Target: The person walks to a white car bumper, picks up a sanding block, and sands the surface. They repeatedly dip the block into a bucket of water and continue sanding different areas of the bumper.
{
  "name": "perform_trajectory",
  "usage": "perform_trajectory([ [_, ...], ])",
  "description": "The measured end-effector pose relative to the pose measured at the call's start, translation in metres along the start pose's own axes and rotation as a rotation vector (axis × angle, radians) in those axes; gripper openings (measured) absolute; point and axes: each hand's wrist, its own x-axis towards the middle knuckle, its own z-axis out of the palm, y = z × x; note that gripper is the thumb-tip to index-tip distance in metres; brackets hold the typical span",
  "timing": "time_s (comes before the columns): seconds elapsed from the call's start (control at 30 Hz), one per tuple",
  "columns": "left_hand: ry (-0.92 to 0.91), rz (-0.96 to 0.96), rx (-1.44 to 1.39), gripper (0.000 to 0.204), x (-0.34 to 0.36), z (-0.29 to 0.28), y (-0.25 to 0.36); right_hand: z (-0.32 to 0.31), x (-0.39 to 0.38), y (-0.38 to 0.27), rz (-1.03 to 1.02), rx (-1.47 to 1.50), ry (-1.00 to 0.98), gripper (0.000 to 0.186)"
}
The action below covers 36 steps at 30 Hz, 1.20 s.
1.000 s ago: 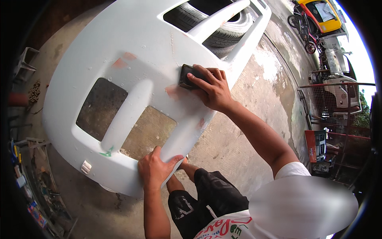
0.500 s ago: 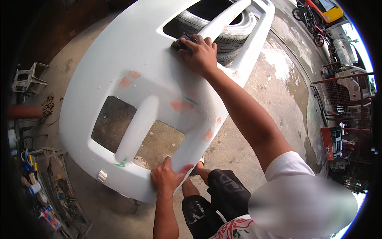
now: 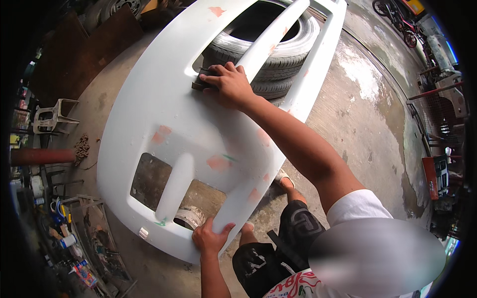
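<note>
A white car bumper [image 3: 149, 94] with several cut-out openings lies across the middle, marked with orange-pink and green patches and water drops. My right hand [image 3: 226, 85] is closed over a dark sanding block [image 3: 201, 82], pressed on the bumper beside the corner of the large upper opening. My fingers and palm hide part of the block. Down at the near end, my left hand [image 3: 211, 237] grips the bumper's edge beside a lower opening, thumb spread to the right and fingers over the rim.
Stacked tyres [image 3: 278, 64] are beneath the bumper's far end. A round pale object [image 3: 190, 217] shows through a lower opening. To the left stand a plastic stool [image 3: 54, 116], a red post [image 3: 42, 157] and a cluttered wooden rack [image 3: 97, 233]. Wet concrete [image 3: 357, 124] spreads to the right.
The view has shifted, exposing more of the left side and the round pale object. My right hand stays near the opening's corner with the block; my left hand keeps its grip. Both feet now show.
</note>
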Motion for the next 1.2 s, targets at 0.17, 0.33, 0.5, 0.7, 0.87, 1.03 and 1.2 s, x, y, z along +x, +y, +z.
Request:
perform_trajectory([
  [0.17,0.025,-0.203,-0.078,0.067,-0.004,-0.006,0.001,-0.072,-0.112,0.031,-0.383,0.264,-0.238,0.054],
  [0.33,0.223,-0.207,-0.111,0.061,0.018,0.040,0.052,-0.018,0.018,0.064,-0.442,0.237,-0.115,0.042],
  [0.5,0.224,-0.406,-0.211,0.057,0.006,0.019,0.054,-0.052,-0.072,0.037,-0.566,0.264,-0.286,0.044],
  [0.7,0.366,-0.344,-0.019,0.065,0.017,0.033,0.054,-0.035,-0.035,0.025,-0.906,0.302,-0.306,0.046],
  [0.87,0.348,-0.438,-0.074,0.070,0.024,0.037,0.057,-0.011,-0.015,-0.033,-0.523,0.276,-0.250,0.040],
  [1.03,0.281,-0.514,-0.025,0.071,0.016,0.025,0.054,-0.079,-0.141,0.018,-0.959,0.383,-0.485,0.043],
  [1.2,0.362,-0.438,-0.080,0.069,0.027,0.029,0.066,-0.025,-0.033,-0.026,-0.648,0.297,-0.231,0.043],
])
